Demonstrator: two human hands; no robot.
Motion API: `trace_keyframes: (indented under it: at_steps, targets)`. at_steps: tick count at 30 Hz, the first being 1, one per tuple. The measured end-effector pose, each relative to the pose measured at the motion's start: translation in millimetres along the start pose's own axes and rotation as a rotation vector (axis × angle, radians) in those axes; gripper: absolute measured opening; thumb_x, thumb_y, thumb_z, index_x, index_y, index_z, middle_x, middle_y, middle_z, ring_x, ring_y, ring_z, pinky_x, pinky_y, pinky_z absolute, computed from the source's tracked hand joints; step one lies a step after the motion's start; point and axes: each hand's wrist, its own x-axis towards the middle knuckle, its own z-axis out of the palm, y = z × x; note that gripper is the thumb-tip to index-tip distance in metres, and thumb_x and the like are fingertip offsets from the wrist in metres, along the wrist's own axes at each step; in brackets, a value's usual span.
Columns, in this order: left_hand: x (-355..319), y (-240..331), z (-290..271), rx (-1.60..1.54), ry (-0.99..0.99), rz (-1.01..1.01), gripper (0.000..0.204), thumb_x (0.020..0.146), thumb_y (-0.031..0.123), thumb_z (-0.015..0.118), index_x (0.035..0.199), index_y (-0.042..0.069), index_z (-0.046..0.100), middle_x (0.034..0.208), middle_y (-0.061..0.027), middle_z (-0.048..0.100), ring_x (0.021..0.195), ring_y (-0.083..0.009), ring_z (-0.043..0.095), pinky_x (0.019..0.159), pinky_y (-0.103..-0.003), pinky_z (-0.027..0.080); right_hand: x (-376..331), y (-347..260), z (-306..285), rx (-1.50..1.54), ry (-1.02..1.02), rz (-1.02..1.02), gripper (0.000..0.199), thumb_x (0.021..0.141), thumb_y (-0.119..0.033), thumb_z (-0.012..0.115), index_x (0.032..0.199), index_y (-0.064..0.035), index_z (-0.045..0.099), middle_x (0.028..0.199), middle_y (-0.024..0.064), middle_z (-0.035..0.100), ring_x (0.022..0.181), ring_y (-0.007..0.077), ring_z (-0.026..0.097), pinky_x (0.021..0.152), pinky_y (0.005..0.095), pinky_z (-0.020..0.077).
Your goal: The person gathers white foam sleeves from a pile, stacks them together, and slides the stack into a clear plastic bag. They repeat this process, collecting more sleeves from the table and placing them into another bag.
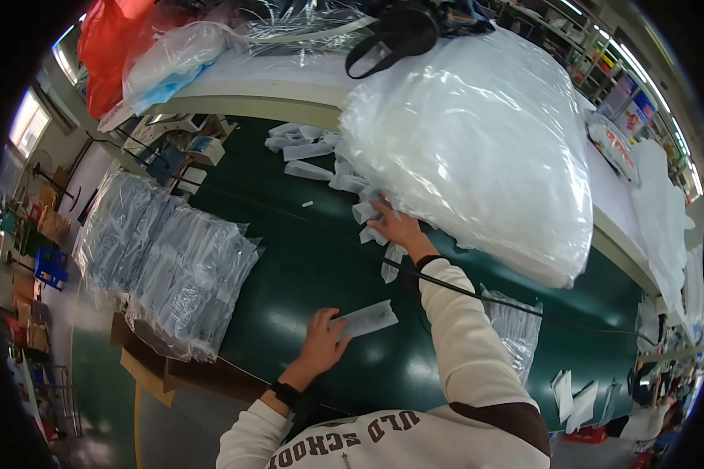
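My left hand [321, 340] is closed on one end of a frosted plastic sleeve [372, 318], which lies flat and points right, just above the green tabletop or on it. Farther off, my right hand [396, 224] reaches into a loose heap of similar frosted sleeves [308, 170]. Its fingers are apart and touch the sleeves at the heap's near end; part of the fingertips is hidden among them. One more loose sleeve [392, 263] lies below that hand.
Stacked clear-wrapped bundles [184, 270] fill the left side, above an open cardboard box [152, 367]. A large white plastic bag [477, 148] overhangs from the shelf [274, 94]. A black cable [477, 295] crosses my right forearm. Another wrapped bundle [516, 328] lies at right.
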Motion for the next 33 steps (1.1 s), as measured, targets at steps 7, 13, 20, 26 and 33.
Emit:
trace_keyframes:
  at_steps: [7, 13, 20, 26, 33]
  targets:
    - [-19, -20, 23, -0.034, -0.18, -0.211, 0.034, 0.08, -0.003, 0.061, 0.112, 0.007, 0.06, 0.104, -0.0161, 0.053, 0.098, -0.0362, 0.056, 0.082, -0.041, 0.049, -54, -38, -13, -0.018, -0.155, 0.31, 0.052, 0.086, -0.046, 0.066, 0.13, -0.0205, 0.056, 0.143, 0.0065, 0.045, 0.136, 0.0368, 0.036, 0.095, 0.0628, 0.0403]
    - [-38, -52, 14, -0.188, -0.023, -0.077, 0.018, 0.082, -0.002, 0.058, 0.097, 0.004, 0.065, 0.089, -0.0167, 0.052, 0.083, -0.0377, 0.056, 0.071, -0.043, 0.049, -157, -90, -40, -0.122, -0.079, 0.471, 0.053, 0.087, -0.045, 0.064, 0.13, -0.0147, 0.055, 0.144, 0.009, 0.045, 0.133, 0.0408, 0.038, 0.092, 0.0636, 0.0417]
    - [-7, -32, 5, -0.155, 0.05, -0.141, 0.014, 0.084, 0.006, 0.065, 0.098, 0.005, 0.065, 0.096, -0.015, 0.056, 0.089, -0.0361, 0.058, 0.075, -0.042, 0.049, -248, -125, -76, -0.144, 0.043, 0.635, 0.044, 0.088, -0.033, 0.064, 0.128, -0.0153, 0.057, 0.139, 0.0082, 0.049, 0.13, 0.0381, 0.042, 0.093, 0.0561, 0.0441]
    - [24, 1, 28, 0.03, -0.193, -0.071, 0.041, 0.078, 0.015, 0.077, 0.111, 0.001, 0.058, 0.108, -0.018, 0.057, 0.103, -0.0382, 0.056, 0.085, -0.045, 0.049, -299, -123, -130, -0.034, 0.068, 0.343, 0.039, 0.076, -0.011, 0.067, 0.115, -0.0118, 0.064, 0.13, 0.0083, 0.056, 0.114, 0.0327, 0.052, 0.086, 0.0462, 0.0457]
    - [6, -4, 30, 0.011, -0.359, -0.036, 0.042, 0.075, 0.015, 0.078, 0.109, 0.004, 0.057, 0.102, -0.0171, 0.056, 0.1, -0.0379, 0.056, 0.084, -0.046, 0.048, -316, -148, -120, -0.163, -0.042, 0.163, 0.03, 0.068, 0.001, 0.063, 0.096, -0.0096, 0.066, 0.108, 0.0063, 0.063, 0.094, 0.0293, 0.056, 0.079, 0.0403, 0.0472]
